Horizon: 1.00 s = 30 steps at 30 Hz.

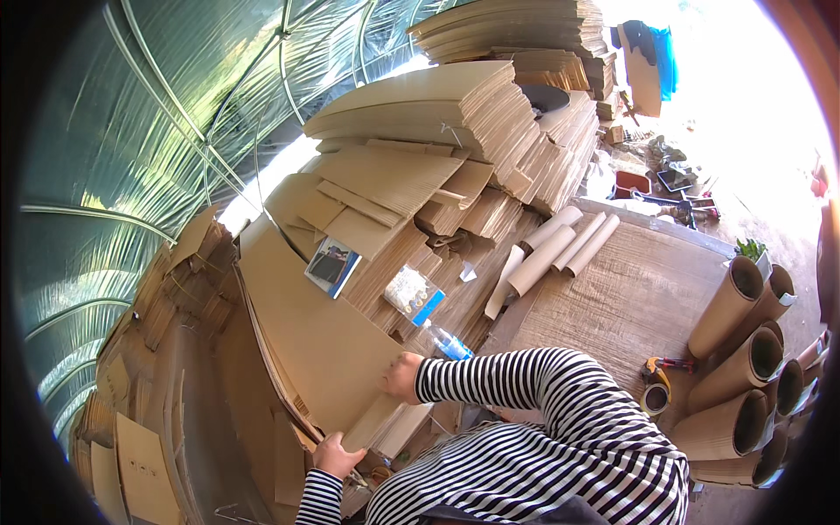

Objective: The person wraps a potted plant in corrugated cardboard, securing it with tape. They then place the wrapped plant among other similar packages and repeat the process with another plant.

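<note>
A large brown cardboard sheet (324, 315) lies in front of me on a stack of similar sheets. At its near corner is my left hand (337, 457), the thumb stretched out to the right, away from the fingers; it touches the cardboard's edge. My right hand (402, 377) reaches across and rests on the sheet's right edge. It is slightly blurred, and its fingertips are hard to make out. Between the hands a narrower cardboard strip (381, 422) sits along the near edge.
A water bottle (448, 342), a clear bag of white pieces (413, 294) and a blue-white packet (333, 266) lie on cardboard stacks beyond. Rolled cardboard (544, 260) lies on a wooden board (604, 306). At right stand cardboard tubes (724, 426), near a yellow tape dispenser (654, 385).
</note>
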Available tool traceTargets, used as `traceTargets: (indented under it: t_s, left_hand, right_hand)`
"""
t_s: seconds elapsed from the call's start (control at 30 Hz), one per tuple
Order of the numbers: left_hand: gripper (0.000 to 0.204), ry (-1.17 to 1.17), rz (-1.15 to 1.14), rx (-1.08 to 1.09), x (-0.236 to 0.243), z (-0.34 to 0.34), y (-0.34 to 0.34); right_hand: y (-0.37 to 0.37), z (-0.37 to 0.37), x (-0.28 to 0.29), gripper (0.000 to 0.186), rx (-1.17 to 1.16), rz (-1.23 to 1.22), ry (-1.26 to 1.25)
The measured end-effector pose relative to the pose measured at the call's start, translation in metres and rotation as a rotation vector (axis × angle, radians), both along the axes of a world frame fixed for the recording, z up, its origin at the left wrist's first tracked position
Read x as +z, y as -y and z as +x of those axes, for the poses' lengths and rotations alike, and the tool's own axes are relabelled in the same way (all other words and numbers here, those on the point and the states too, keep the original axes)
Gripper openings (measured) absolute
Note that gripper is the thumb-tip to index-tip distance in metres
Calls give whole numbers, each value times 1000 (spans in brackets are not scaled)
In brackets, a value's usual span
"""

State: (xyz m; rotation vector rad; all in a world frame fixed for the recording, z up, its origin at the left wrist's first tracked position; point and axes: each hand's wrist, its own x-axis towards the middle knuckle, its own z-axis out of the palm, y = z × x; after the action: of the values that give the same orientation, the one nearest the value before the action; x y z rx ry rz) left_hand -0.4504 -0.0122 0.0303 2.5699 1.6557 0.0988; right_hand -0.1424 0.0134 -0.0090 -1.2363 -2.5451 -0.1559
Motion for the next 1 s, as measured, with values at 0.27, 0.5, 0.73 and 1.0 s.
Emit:
traceTargets:
  t_s: [0.27, 0.5, 0.73, 1.0]
  left_hand:
    - [48, -2, 0, -116, -9, 0, -4]
    - [58, -98, 240, -79, -16, 7, -1]
    - [62, -101, 214, -113, 12, 19, -11]
    - [55, 136, -104, -126, 15, -1, -22]
  right_hand:
    - [-1, 2, -14, 34, 64, 219, -138]
    - [-10, -4, -3, 23, 53, 1, -76]
    - [-16, 9, -4, 24, -38, 51, -65]
    - [-20, 7, 0, 28, 49, 418, -30]
